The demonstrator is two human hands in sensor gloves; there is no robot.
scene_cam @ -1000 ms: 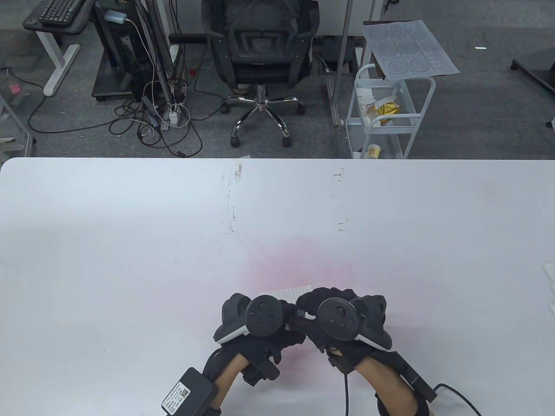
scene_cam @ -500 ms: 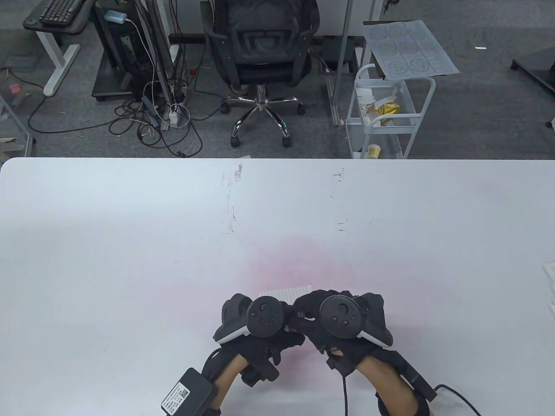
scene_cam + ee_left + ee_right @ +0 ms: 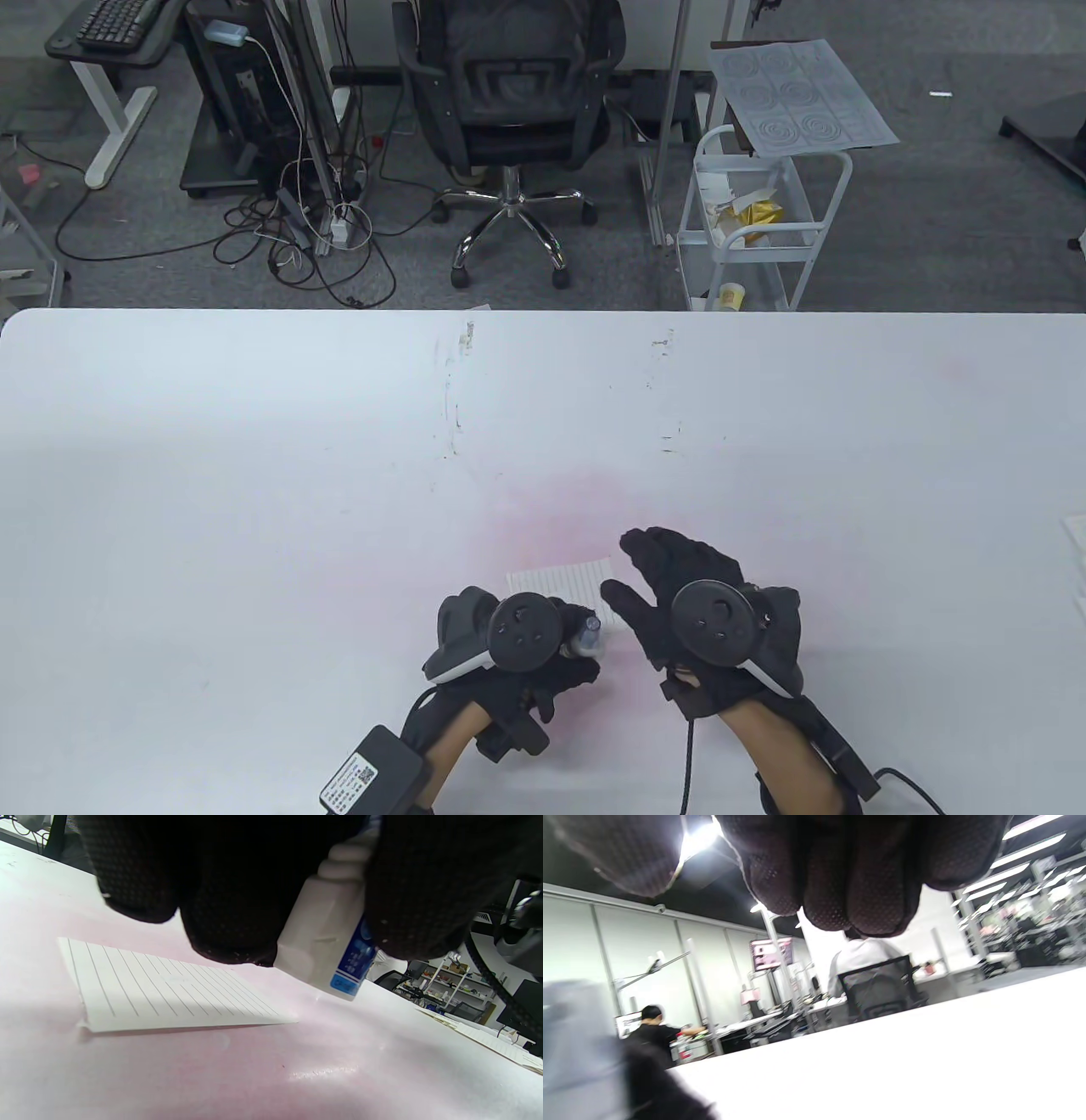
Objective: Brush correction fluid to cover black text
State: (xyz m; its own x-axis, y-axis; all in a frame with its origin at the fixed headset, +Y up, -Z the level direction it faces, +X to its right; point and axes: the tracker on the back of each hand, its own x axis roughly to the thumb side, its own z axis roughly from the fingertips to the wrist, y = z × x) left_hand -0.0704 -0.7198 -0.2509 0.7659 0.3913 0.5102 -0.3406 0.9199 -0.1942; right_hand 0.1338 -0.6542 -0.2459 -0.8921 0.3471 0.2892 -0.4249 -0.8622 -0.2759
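A small sheet of lined paper (image 3: 564, 583) (image 3: 161, 991) lies flat near the table's front edge. My left hand (image 3: 556, 649) grips a white correction fluid bottle (image 3: 587, 632) (image 3: 328, 942) with a blue label, tilted and held just above the table, right of the paper in the left wrist view. My right hand (image 3: 657, 564) hovers beside the paper's right edge with its fingers (image 3: 840, 870) spread and holding nothing. No black text shows on the paper from here.
The white table (image 3: 254, 475) has a faint pink stain around the paper. More white sheets (image 3: 1073, 535) lie at its right edge. An office chair (image 3: 509, 102) and a white trolley (image 3: 764, 221) stand beyond the far edge.
My right hand has pulled away from the left, moved right and opened its fingers. The bottle now shows in my left hand, which stayed almost in place.
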